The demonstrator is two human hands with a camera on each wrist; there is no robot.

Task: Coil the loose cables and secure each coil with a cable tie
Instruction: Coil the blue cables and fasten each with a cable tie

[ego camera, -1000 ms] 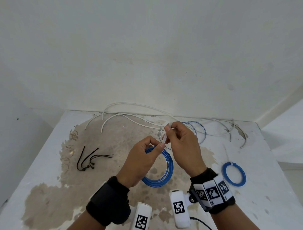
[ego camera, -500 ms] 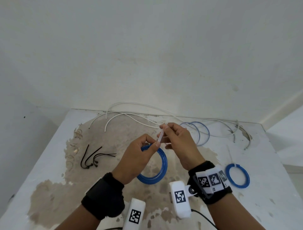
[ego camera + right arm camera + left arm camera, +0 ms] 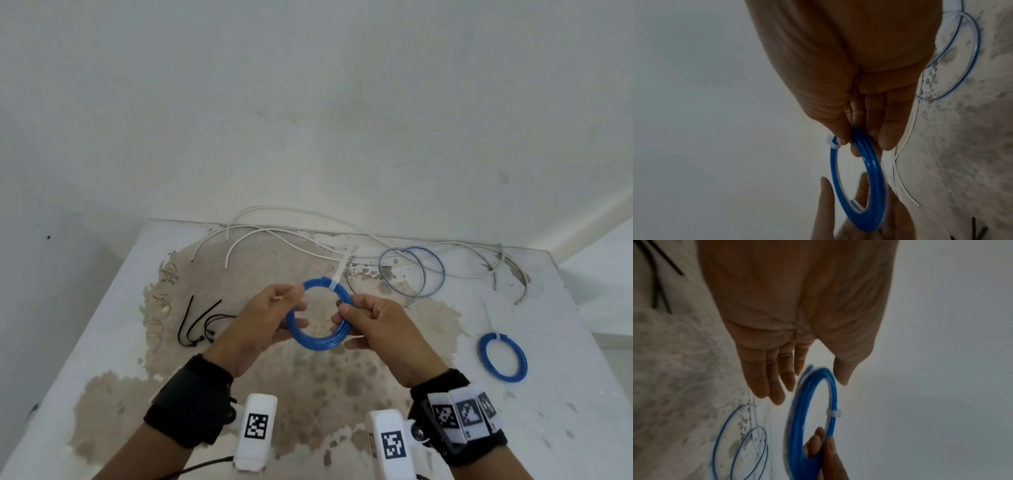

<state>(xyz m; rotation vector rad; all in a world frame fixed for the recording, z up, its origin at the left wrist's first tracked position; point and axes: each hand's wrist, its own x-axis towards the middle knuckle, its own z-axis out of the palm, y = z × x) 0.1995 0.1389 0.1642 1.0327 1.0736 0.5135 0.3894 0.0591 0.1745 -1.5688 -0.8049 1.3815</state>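
You hold the blue coil point(image 3: 320, 317) in the air above the table point(image 3: 555, 308), between both hands. Your right hand point(image 3: 382, 330) pinches its right side with thumb and fingers. Your left hand point(image 3: 258, 323) is at its left side with the fingers nearly straight; I cannot tell if it grips. A white tie point(image 3: 337, 279) sits around the coil's far side.

Left hand point(image 3: 263, 318) and right hand point(image 3: 380, 329) hold the blue coil point(image 3: 320, 315), white cable tie point(image 3: 337, 279) on top.
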